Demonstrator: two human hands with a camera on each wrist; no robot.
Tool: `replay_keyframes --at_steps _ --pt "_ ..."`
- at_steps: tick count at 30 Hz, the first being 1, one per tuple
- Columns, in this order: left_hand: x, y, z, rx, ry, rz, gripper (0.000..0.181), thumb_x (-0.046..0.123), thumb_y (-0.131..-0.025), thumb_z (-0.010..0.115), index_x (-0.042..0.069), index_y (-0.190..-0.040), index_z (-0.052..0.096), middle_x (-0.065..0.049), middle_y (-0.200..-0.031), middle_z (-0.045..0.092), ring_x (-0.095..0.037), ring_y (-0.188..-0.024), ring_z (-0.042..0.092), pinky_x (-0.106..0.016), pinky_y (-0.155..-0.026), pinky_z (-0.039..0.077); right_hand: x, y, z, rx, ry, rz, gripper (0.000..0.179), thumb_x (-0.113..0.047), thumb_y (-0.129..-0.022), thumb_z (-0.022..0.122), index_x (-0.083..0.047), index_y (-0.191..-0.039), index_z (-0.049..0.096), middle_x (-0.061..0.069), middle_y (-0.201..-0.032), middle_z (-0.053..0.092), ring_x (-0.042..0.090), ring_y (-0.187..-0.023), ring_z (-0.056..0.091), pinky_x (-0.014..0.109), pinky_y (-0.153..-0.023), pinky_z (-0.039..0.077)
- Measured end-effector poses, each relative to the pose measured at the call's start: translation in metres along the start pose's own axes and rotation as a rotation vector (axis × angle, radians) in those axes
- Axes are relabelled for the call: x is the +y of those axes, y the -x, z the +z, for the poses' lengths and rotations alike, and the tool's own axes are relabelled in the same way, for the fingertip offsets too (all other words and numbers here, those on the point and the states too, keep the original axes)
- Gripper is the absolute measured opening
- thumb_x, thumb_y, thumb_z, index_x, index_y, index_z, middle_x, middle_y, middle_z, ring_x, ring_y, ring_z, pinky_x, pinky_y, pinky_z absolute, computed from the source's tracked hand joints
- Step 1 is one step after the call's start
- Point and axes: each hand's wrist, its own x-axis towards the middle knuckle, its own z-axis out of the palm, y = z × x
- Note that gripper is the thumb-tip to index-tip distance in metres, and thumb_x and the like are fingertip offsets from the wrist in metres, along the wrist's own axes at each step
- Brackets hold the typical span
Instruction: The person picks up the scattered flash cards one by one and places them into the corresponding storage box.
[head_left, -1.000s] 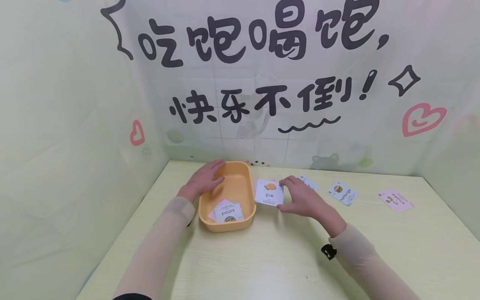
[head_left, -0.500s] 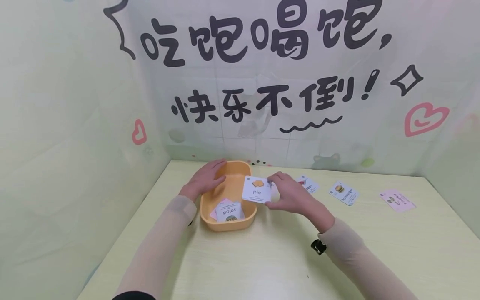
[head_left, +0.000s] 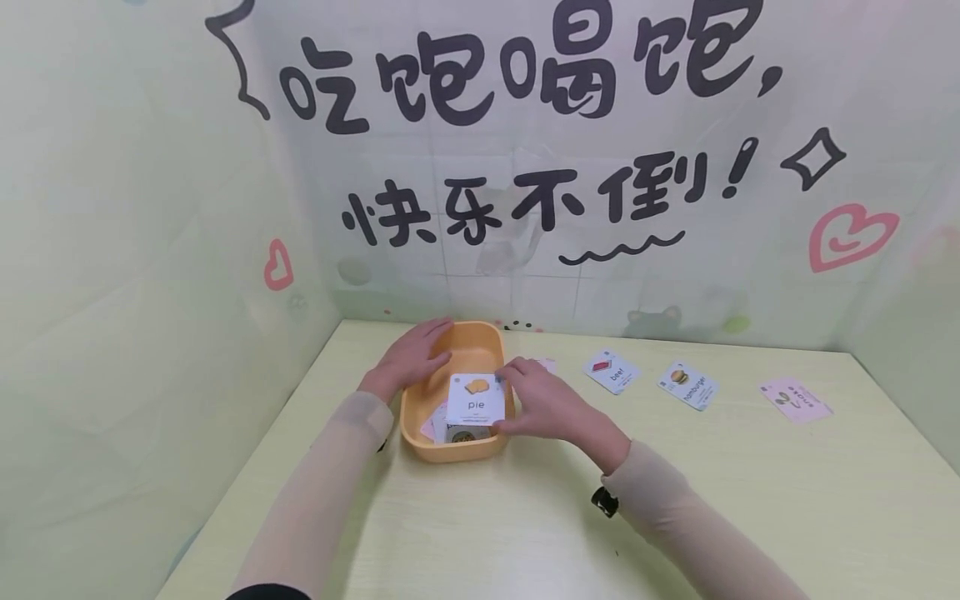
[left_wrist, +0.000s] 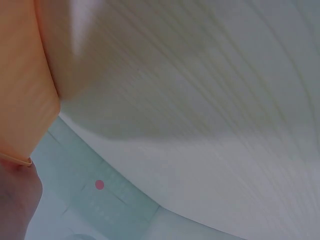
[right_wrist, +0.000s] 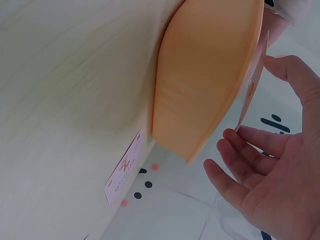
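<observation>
An orange plastic basket (head_left: 459, 454) sits on the table, with pink and white cards lying inside it, including a salad card (head_left: 468, 434). My left hand (head_left: 408, 357) rests over the basket's left rim, its thumb on the inner side. My right hand (head_left: 543, 402) pinches a white "pie" card (head_left: 476, 404) by its right-hand corners, between thumb and fingers. The card is over the basket and partly covers the salad card. Seen from the right wrist, the pie card (right_wrist: 251, 95) stands nearly edge-on beside the basket's rim (right_wrist: 227, 102).
To the right lie a card with a red meat picture (head_left: 612, 372), a hamburger card (head_left: 687, 386) and a pink snake card (head_left: 796, 400). Another pink card (right_wrist: 123, 167) lies beside the basket, mostly behind my right hand in the head view. A printed wall sheet borders the table (head_left: 525, 533).
My right hand has carried the pie card leftward from beside the basket to over it, uncovering the meat card on the table. My left hand has stayed at the rim.
</observation>
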Motion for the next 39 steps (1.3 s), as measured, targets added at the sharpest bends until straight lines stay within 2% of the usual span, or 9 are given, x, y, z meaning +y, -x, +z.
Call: replay_keyframes --at_steps 7,15,21,30,39 --pt "0.002 -0.001 0.001 -0.002 0.001 -0.004 0.065 0.036 -0.100 0.051 0.010 -0.156 0.032 -0.010 -0.164 0.031 -0.032 -0.152 0.027 -0.048 -0.127 0.023 -0.002 0.000 0.007 -0.048 0.021 -0.002 0.073 -0.042 -0.082 0.078 -0.004 -0.140 0.055 0.012 -0.142 0.057 0.030 -0.132 0.052 0.044 -0.111 0.048" --pt "0.003 -0.002 0.001 0.000 0.005 -0.001 0.065 0.036 -0.100 0.051 0.011 -0.156 0.032 -0.009 -0.164 0.031 -0.031 -0.152 0.027 -0.047 -0.127 0.023 0.015 0.013 -0.002 0.020 -0.123 0.083 0.078 -0.046 -0.084 0.077 -0.013 -0.148 0.047 0.009 -0.150 0.052 0.030 -0.141 0.046 0.051 -0.116 0.041" --pt "0.003 -0.002 0.001 0.005 0.006 -0.005 0.065 0.035 -0.100 0.052 0.010 -0.156 0.032 -0.009 -0.164 0.031 -0.032 -0.152 0.027 -0.048 -0.127 0.023 0.042 0.026 -0.016 0.102 -0.166 0.150 0.083 -0.050 -0.085 0.074 -0.012 -0.152 0.041 0.011 -0.155 0.046 0.034 -0.144 0.042 0.055 -0.118 0.038" --pt "0.002 -0.001 0.001 -0.008 0.006 -0.024 0.065 0.035 -0.100 0.052 0.012 -0.157 0.031 -0.008 -0.164 0.030 -0.032 -0.153 0.026 -0.048 -0.127 0.023 0.096 0.058 -0.041 0.245 -0.171 0.275 0.086 -0.049 -0.086 0.073 -0.006 -0.152 0.037 0.020 -0.154 0.044 0.041 -0.140 0.043 0.061 -0.113 0.039" --pt "0.002 -0.001 -0.001 -0.008 0.005 -0.019 0.065 0.034 -0.100 0.053 0.011 -0.157 0.031 -0.009 -0.164 0.030 -0.032 -0.152 0.027 -0.049 -0.127 0.023 0.135 0.095 -0.071 0.349 -0.124 0.399 0.088 -0.050 -0.090 0.069 0.002 -0.152 0.034 0.031 -0.149 0.043 0.050 -0.136 0.041 0.067 -0.110 0.036"
